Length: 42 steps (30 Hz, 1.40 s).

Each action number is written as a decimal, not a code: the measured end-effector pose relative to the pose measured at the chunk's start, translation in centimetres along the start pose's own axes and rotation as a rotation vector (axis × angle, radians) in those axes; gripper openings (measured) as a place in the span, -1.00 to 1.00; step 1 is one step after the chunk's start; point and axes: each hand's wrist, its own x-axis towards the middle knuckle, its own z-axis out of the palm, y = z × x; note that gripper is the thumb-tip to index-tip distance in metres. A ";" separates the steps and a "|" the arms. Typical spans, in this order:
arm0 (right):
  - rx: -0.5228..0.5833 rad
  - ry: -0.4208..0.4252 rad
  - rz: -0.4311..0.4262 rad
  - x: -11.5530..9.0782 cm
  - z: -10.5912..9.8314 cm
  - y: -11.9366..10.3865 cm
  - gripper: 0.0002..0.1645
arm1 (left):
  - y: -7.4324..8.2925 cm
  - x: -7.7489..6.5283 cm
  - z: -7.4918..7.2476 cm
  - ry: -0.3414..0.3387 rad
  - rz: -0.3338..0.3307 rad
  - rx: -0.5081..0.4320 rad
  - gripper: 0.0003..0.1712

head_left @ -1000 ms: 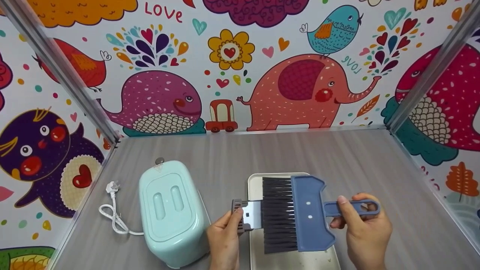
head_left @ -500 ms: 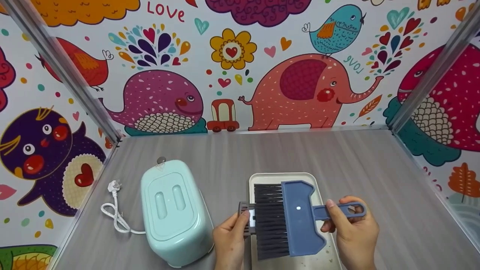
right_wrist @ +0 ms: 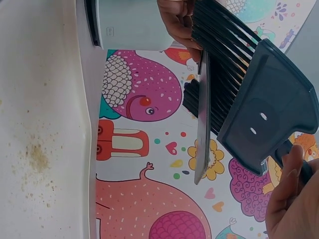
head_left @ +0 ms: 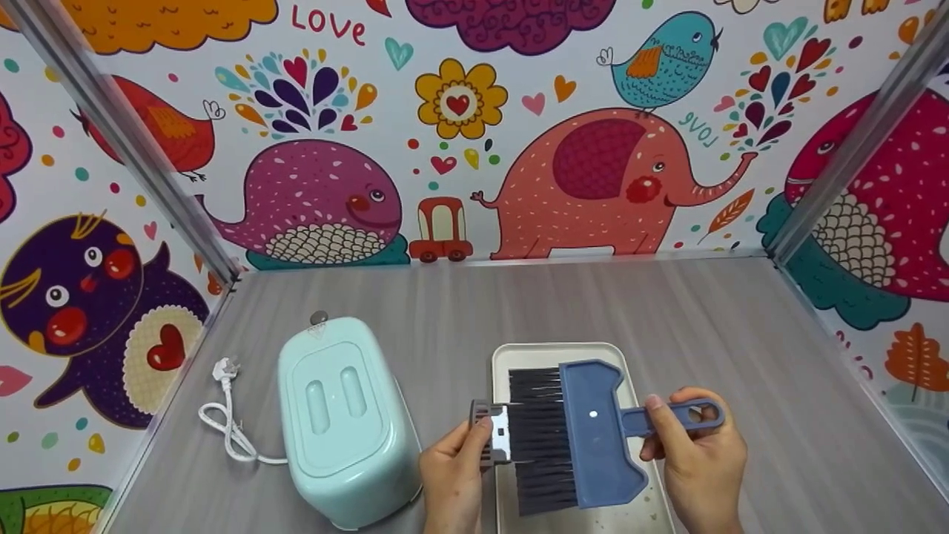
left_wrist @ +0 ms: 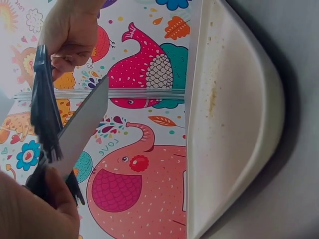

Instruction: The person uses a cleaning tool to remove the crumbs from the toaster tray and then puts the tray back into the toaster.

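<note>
My left hand (head_left: pixel 456 463) pinches the slotted grey end of a toaster crumb tray, a thin metal plate (head_left: pixel 500 432). In my right hand (head_left: pixel 704 460) is the looped handle of a blue brush (head_left: pixel 600 437); its dark bristles cover most of the plate in the head view. From the right wrist, the plate (right_wrist: pixel 203 129) appears edge-on, bristles (right_wrist: pixel 219 55) against it and showing on either side. Both are held above a cream tray (head_left: pixel 534 354), where light-brown crumbs (right_wrist: pixel 37 159) lie scattered and in a small heap.
A mint-green toaster (head_left: pixel 348 445), its top covered by a lid, stands left of the cream tray. Its white cord and plug (head_left: pixel 230 423) lie on the grey tabletop at the far left. Patterned walls (head_left: pixel 452 163) enclose the table's back and sides.
The brush has moved left over the metal plate, then slightly back right, so a little more metal shows again. My left hand keeps its grip on the plate's grey end.
</note>
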 end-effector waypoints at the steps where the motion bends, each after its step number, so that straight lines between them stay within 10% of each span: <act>1: -0.009 -0.002 0.002 0.0 0.0 0.0 -0.75 | 0.0 0.0 0.0 0.001 -0.002 0.001 -0.70; 12: 0.057 0.030 -0.033 0.5 -0.3 -0.3 -0.75 | -0.2 0.1 -0.2 0.007 0.024 0.032 -0.71; 42: -0.219 0.125 -0.190 2.5 -2.0 -1.1 -0.80 | 0.1 0.3 -0.3 0.040 0.018 0.022 -0.75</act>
